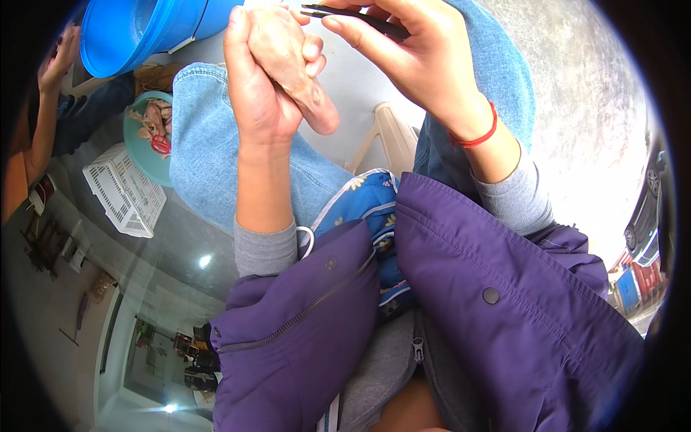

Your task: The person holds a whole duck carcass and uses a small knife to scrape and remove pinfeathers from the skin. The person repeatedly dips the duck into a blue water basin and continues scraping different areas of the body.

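Note:
My left hand [257,101] is wrapped round a pale, wrinkled, skin-on piece of raw meat [277,47], at the upper middle of the head view. Its rounded lower end sticks out below my fingers; which cut it is I cannot tell. Just to the right, my right hand [421,61] pinches a pair of black tweezers [367,21] between thumb and fingers. The tweezers' tips point left, close to the upper part of the meat. Whether they touch it is not clear.
A blue bucket [119,36] stands at upper left. Below it, a teal basin [137,153] holds pale meat pieces and red-handled scissors [160,145], beside a white plastic basket [128,189]. Another person's hand [63,57] shows at far left. A beige plastic stool [389,137] stands between my knees.

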Tool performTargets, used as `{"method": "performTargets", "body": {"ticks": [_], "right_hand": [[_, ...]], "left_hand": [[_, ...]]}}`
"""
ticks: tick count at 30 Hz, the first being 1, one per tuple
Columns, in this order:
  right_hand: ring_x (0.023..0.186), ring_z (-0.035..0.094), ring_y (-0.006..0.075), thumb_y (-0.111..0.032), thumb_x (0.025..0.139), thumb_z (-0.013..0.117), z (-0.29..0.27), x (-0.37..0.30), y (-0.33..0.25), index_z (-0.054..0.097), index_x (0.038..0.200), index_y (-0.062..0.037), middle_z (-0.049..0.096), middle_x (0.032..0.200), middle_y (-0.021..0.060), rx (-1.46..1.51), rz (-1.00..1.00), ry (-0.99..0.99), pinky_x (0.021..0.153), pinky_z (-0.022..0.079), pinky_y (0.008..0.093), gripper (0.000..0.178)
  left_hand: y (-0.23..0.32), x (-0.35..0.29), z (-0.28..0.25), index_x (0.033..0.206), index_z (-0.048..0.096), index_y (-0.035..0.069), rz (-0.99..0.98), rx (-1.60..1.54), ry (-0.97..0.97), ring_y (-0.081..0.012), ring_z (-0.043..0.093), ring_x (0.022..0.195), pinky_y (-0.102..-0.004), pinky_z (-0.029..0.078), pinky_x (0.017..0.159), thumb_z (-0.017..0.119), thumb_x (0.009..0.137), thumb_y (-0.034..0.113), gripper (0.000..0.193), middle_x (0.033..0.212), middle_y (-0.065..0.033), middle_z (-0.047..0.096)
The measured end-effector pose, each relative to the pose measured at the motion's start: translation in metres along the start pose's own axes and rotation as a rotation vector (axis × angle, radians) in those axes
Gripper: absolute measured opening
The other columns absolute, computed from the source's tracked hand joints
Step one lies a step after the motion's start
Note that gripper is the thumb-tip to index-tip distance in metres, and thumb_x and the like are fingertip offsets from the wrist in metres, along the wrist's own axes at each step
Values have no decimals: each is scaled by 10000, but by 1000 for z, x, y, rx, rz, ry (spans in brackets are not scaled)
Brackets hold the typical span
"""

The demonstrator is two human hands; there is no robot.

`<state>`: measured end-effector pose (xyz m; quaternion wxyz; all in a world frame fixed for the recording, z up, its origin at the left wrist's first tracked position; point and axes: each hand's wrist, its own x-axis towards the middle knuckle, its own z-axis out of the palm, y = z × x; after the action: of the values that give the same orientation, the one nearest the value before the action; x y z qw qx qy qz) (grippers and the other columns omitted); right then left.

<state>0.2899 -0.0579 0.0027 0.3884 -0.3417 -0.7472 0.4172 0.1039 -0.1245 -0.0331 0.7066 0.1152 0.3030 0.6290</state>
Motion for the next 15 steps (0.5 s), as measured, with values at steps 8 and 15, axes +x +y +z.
{"method": "performTargets", "body": {"ticks": [8, 15], "right_hand": [[684, 629, 171, -42, 877, 735, 2, -3, 0, 721, 1052, -30, 678, 874, 85, 36, 18, -41, 610, 491, 273, 176], [691, 645, 173, -37, 877, 737, 4, -2, 1, 718, 1075, -23, 695, 901, 95, 75, 12, -55, 614, 501, 272, 200]], "left_hand": [[1, -1, -5, 1200, 517, 30, -50, -54, -40, -207, 526, 688, -280, 491, 566, 250, 1105, 532, 576, 840, -130, 544], [0, -1, -8, 1203, 524, 18, -41, -29, 4, -216, 525, 730, -305, 499, 619, 208, 1122, 500, 581, 860, -138, 550]]}}
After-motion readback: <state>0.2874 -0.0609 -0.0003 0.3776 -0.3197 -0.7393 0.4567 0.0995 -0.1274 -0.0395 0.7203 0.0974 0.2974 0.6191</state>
